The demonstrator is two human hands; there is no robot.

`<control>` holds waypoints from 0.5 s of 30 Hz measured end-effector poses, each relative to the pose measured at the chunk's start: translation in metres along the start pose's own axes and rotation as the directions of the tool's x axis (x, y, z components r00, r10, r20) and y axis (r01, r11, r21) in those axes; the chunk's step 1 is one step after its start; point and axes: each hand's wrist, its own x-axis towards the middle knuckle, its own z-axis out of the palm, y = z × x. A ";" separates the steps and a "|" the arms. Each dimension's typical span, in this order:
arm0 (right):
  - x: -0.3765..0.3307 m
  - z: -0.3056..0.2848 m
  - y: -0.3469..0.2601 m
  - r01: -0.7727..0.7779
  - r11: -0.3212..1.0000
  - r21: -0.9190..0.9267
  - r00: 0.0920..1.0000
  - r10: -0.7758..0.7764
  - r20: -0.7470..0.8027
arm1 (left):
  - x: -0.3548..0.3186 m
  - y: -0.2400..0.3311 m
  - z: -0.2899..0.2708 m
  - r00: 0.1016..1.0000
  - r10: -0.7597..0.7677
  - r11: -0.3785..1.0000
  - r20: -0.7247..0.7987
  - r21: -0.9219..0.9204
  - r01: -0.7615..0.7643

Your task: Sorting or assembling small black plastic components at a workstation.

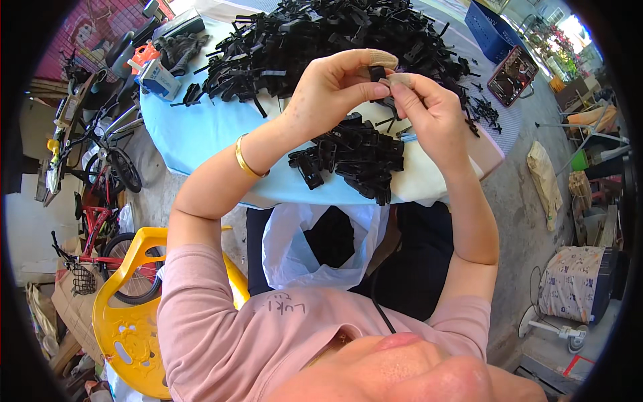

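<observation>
Over the table my two hands meet, fingertips close together. Pinched between the thumb and fingers of my left hand [335, 87] is a small black plastic part [378, 72]. My right hand [432, 114] is closed at the same part, thumb against forefinger; its fingers hide what lies between them. Some fingertips wear tan coverings. Just below the hands sits a small heap of black plastic clips [355, 157] near the table's front edge. Beyond them spreads a much larger pile of black plastic parts [268, 53].
A light-blue cloth [167, 134] covers the table. A phone [513, 76] leans at the right by a blue basket [492, 30]; a carton [159, 82] stands left. On my lap is a white plastic bag [281, 248] with black contents. A yellow chair [127, 321] and red bicycle [100, 224] are left.
</observation>
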 end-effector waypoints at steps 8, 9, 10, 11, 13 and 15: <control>-0.002 0.003 0.001 -0.039 0.999 -0.025 0.999 0.039 0.003 | -0.008 -0.003 0.005 0.973 0.206 0.966 -0.104 0.181 -0.185; -0.001 0.001 0.000 -0.038 0.999 -0.027 0.999 0.038 -0.003 | -0.007 -0.003 0.004 0.962 0.263 0.931 -0.077 0.283 -0.232; 0.000 -0.002 -0.001 -0.089 0.996 0.012 0.996 0.089 0.028 | -0.005 -0.002 0.004 0.948 0.316 0.883 -0.043 0.380 -0.277; 0.001 -0.004 -0.002 -0.141 0.989 0.050 0.989 0.138 0.061 | -0.005 0.001 0.004 0.947 0.319 0.883 -0.037 0.376 -0.283; 0.003 -0.007 0.002 -0.065 0.995 0.071 0.998 0.064 0.015 | -0.005 0.013 0.009 0.993 0.084 0.901 -0.080 0.432 -0.041; 0.002 -0.010 0.000 0.014 0.996 0.087 1.000 -0.012 -0.027 | -0.004 0.012 0.008 0.987 0.124 0.881 -0.103 0.469 -0.062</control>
